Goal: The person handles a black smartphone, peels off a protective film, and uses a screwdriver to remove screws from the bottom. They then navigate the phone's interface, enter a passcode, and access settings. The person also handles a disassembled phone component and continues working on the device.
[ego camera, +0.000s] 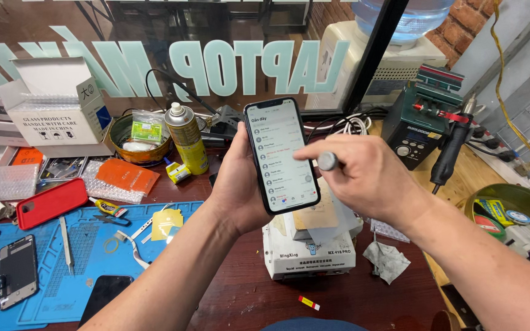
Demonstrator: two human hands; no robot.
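Hands on one lit phone

Hands numbered two. The left hand (238, 184) gripped one black smartphone with a lit white screen (281, 153) upright, above the middle of the brown wooden table (246, 294). The right hand (363, 178) closed round one grey cylindrical tool handle (327, 160), its forefinger touching the screen. One yellow spray can (186, 138) stood behind; one blue rubber work mat (50, 270) covered the table's left edge.

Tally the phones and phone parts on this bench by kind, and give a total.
Lit phone held in the left hand: 1
Red phone case: 1
Bare phone frame on the blue mat: 1
Dark phone lying on the mat's edge: 1
Total: 4
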